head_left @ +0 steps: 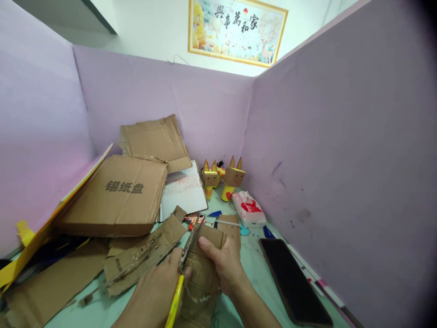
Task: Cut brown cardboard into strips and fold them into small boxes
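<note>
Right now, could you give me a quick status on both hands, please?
Left hand grips yellow-handled scissors, blades open. Right hand holds cardboard piece. Phone lies right, apart.

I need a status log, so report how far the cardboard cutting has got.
Done: two cardboard figures stand at the back. In hand: left hand works yellow-handled scissors into a cardboard piece held by right hand. Left: uncut cardboard sheets remain piled.

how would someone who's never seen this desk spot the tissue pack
Start at the back right corner of the purple walls, where two cardboard figures with pointed ears stand. The tissue pack lies just right of them, near the wall. It is the only soft white packet with red print; the phone nearer the person is flat and black.
</note>
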### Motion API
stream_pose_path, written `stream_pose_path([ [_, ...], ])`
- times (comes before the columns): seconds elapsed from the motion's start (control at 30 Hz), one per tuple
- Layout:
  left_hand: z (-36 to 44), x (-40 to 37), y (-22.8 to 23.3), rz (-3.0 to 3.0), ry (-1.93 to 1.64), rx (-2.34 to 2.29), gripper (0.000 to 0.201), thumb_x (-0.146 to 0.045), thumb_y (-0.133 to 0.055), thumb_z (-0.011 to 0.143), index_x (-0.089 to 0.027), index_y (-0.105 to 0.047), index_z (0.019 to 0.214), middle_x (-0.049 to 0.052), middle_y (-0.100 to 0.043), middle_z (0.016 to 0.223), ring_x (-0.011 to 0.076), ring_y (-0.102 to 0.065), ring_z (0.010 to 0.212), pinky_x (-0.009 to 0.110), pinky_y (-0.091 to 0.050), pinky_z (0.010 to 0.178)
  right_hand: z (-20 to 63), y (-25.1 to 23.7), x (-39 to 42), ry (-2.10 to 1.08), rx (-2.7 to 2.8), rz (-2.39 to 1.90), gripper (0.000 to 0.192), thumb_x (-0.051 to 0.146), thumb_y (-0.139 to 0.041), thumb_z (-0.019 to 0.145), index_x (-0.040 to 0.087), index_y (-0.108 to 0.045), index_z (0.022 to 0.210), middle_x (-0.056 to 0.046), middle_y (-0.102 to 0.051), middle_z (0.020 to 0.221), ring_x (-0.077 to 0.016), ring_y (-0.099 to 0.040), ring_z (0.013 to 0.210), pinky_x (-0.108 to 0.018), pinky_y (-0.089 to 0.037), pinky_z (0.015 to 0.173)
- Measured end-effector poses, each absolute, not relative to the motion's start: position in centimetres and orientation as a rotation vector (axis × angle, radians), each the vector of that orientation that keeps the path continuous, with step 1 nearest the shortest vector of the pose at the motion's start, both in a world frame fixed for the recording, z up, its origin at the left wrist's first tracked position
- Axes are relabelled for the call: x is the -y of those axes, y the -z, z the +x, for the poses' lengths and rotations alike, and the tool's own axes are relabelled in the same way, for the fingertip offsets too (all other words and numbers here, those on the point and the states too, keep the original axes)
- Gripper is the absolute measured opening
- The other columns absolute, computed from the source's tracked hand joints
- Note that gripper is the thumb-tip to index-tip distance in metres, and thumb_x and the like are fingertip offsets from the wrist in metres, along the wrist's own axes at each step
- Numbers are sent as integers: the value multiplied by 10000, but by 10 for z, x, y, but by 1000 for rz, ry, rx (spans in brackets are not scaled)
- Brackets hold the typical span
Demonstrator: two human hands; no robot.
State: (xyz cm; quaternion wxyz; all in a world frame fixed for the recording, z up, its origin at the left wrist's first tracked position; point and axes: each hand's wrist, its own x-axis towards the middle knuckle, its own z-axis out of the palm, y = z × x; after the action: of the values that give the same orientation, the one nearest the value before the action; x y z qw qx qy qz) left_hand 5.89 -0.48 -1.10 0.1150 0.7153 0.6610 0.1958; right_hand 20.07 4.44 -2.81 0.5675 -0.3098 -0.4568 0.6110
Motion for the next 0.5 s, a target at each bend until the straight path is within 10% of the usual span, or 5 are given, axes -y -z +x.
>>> stream_pose_path([
  [0.5, 61, 7, 7, 2125, -296, -1922, 178, -227, -309, 851, -209, -445, 964, 85, -708, 784, 272, -677, 765, 296, -433, 584, 198, 33, -45, -1416, 1049, -750, 475, 358, -736, 632, 133, -599, 1027, -107, -701, 974, -286, -648, 906, -443, -493, 838],
])
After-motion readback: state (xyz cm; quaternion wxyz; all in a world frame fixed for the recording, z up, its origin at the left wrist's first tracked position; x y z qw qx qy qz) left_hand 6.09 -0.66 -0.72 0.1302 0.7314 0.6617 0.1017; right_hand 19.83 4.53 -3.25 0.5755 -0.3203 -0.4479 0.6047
